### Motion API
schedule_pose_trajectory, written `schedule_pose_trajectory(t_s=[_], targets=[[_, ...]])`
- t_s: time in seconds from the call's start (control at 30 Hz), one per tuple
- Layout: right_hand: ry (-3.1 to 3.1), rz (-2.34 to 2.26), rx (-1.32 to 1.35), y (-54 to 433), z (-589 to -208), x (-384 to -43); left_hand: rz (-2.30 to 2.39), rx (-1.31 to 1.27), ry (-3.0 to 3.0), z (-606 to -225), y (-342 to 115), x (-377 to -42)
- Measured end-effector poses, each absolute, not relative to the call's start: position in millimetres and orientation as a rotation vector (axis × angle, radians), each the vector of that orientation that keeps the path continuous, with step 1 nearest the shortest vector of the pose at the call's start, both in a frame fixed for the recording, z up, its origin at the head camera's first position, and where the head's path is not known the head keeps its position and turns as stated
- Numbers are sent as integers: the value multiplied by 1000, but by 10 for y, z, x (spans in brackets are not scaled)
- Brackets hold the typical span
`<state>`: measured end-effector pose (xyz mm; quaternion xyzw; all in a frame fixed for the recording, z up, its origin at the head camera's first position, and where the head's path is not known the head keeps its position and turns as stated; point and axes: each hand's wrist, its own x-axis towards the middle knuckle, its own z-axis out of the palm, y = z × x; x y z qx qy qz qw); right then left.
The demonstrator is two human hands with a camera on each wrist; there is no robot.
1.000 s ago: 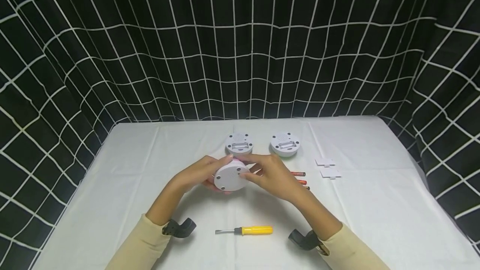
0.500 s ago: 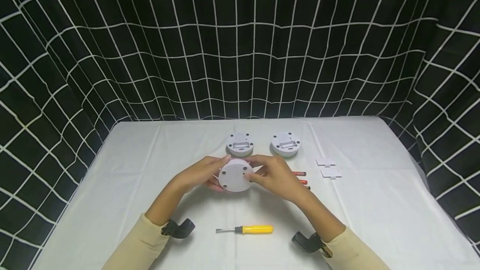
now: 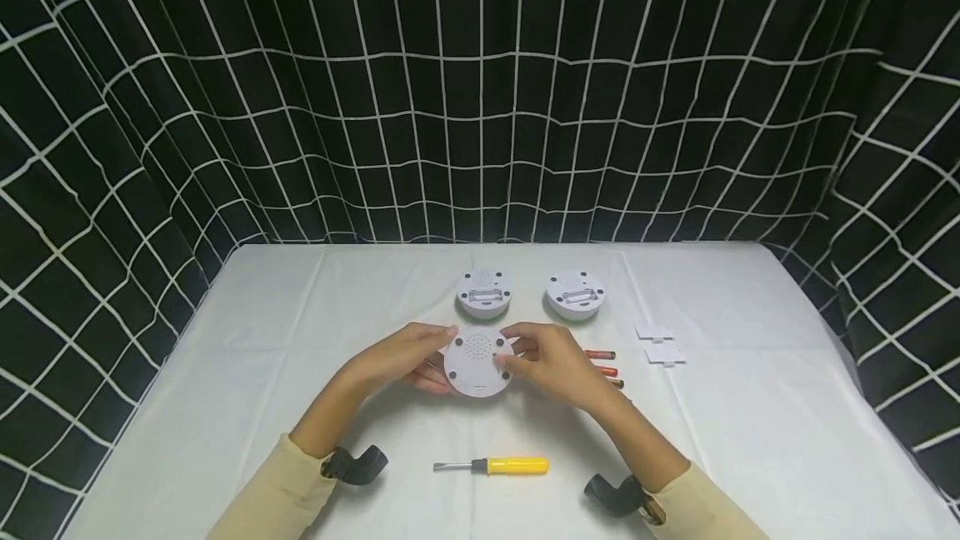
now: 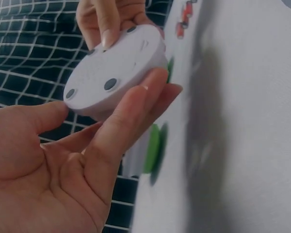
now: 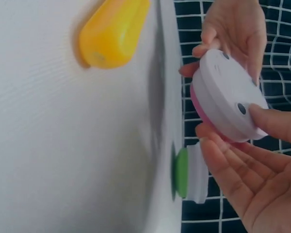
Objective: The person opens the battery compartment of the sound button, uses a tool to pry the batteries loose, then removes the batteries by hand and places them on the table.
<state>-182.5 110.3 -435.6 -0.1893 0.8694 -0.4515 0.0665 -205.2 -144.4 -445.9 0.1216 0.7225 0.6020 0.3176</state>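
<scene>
A: Largest elements?
B: White worktop (image 3: pixel 187 407), beneath the fingers; left hand (image 3: pixel 408 355) and right hand (image 3: pixel 551 363), their fingers pinching a round white device (image 3: pixel 478 373) between them.
A: Smaller?
B: Two similar devices (image 3: pixel 575 296), beyond the fingers; yellow-handled screwdriver (image 3: pixel 517 466), nearside; white plates (image 3: pixel 664 354), well right; batteries (image 3: pixel 606 372), just right.

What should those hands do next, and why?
Perhaps the right hand should ease open what seems the battery cover on the white-and-pink round device: it shows no open bay, while two similar devices have open battery bays and two loose covers lie to the right.
</scene>
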Motion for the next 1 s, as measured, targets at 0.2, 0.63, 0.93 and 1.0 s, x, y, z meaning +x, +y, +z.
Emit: schedule_pose_trajectory(t_s=[0.2,0.63,0.93,1.0], targets=[[2570,-1303,-502,1146,-4405,-1855,1569,286,1875,-4567,-1392,-2085],[2349,-1415,-396,1132,-4512,-1892,1553,258,1927,-4687,-1412,-2067],[2355,-1391,-349,1106,-4533,-1872,1509,300,2050,-4686,-1412,-2062],[2346,-1402,-340,1101,-4543,-1870,1500,313,2075,-4683,-1418,-2068]])
